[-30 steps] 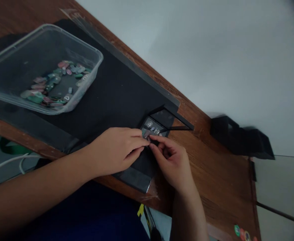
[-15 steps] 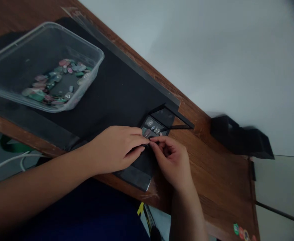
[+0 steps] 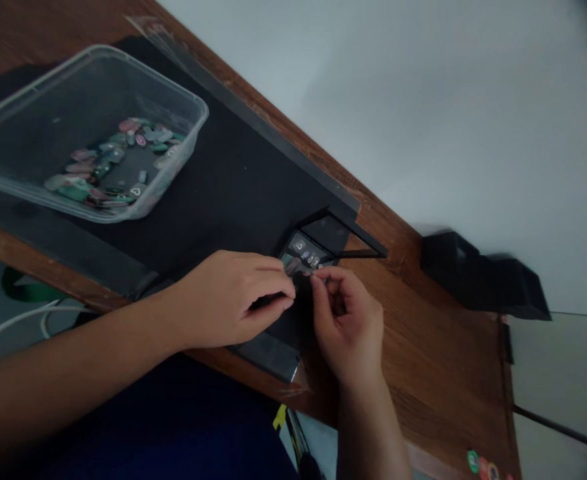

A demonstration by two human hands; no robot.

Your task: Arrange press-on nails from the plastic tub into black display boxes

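My left hand [image 3: 243, 295] is at the near left edge of a small black case [image 3: 298, 233]. Its thumb and fingertips are pinched together, and whatever they hold is too small to make out. Close by on the right, my right hand [image 3: 349, 320] also has thumb and forefinger pressed together, its other fingers curled. I cannot tell what lies in that pinch. The case's framed lid [image 3: 358, 243] with a see-through window stands raised. Several small charms and stones [image 3: 309, 256] show inside, one with a white heart outline. My fingers cover the case's near part.
A clear plastic tub [image 3: 193, 127] with several pink, green and pale stones [image 3: 93, 167] stands at the left on a black mat [image 3: 233, 173]. Wooden tabletop [image 3: 423, 347] runs to the right. Black boxes [image 3: 483, 273] sit by the wall. Coloured round pieces [image 3: 483, 465] lie at lower right.
My right hand has shifted slightly right, away from my left fingertips, so a small gap shows between them. The left hand, case and tub stay about where they were.
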